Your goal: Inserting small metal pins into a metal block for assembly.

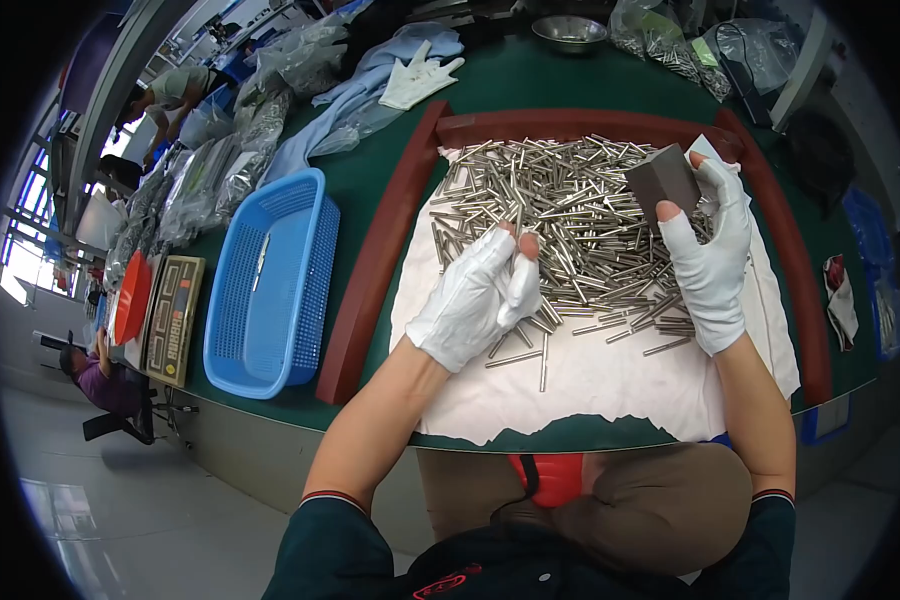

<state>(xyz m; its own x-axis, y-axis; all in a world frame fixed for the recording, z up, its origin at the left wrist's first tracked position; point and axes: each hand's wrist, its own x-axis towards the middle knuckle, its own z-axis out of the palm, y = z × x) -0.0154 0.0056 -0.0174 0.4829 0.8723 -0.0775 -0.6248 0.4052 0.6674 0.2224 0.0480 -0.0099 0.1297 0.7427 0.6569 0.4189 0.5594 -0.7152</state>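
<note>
A large heap of short metal pins (pixel 570 230) covers a pale cloth (pixel 590 390) in front of me. My right hand (pixel 715 255), in a white glove with bare fingertips, grips a dark grey rectangular block (pixel 665 185) over the heap's right side, thumb on its near face. My left hand (pixel 480 295), gloved the same way, is at the heap's left part. Its thumb and fingers are drawn together at the pins; whether a pin is between them is hidden. A few pins lie loose on the cloth near the heap's front edge.
Dark red bars (pixel 380 260) frame the cloth on the green table. Left of them stands a blue plastic basket (pixel 315 300) with a thin item inside. Bagged parts (pixel 185 190), a white glove (pixel 420 78) and a metal bowl (pixel 570 35) lie farther off. Other people are at the left.
</note>
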